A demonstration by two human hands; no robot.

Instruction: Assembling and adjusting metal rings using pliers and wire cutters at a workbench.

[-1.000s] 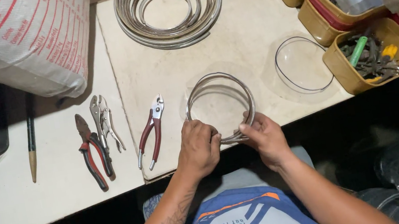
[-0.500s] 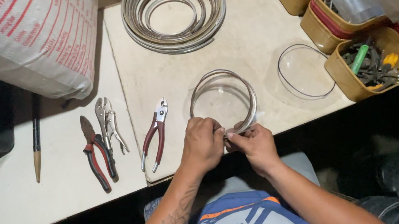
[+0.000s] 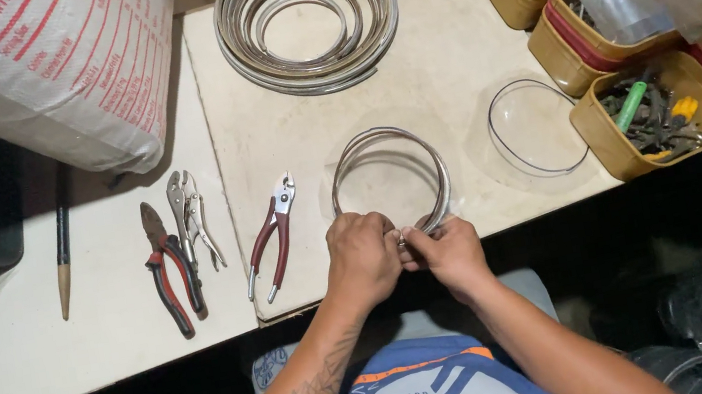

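Work piece: small coil of flat silver metal strip, wound in several round loops (image 3: 389, 179), lies flat on the pale counter (image 3: 440, 49) near its front edge.
Left hand: left hand (image 3: 361, 257) is closed, fingers curled down over the near rim of the coil; what lies under them is hidden.
Right hand: right hand (image 3: 444, 253) is closed, thumb and forefinger pinched on the strip where the loops meet, touching the left hand.
Step in hand: judged to be fastening or joining the strip ends at the near rim; the joint itself is too small to make out.
Next move: appears to call for a firm pinch with both hands close together, keeping the loops stacked so they do not spring apart.
Tools: red-handled silver pliers (image 3: 274, 235) just left of the coil; locking pliers (image 3: 191, 216) and red-and-black pliers (image 3: 170, 277) further left; wooden-handled tool (image 3: 62, 247) beyond.
Surroundings: larger coil of the same strip (image 3: 305, 17) at the back; clear round lid (image 3: 537, 128) to the right; yellow tub of small parts (image 3: 659, 115); white woven sack (image 3: 35, 69) at far left.
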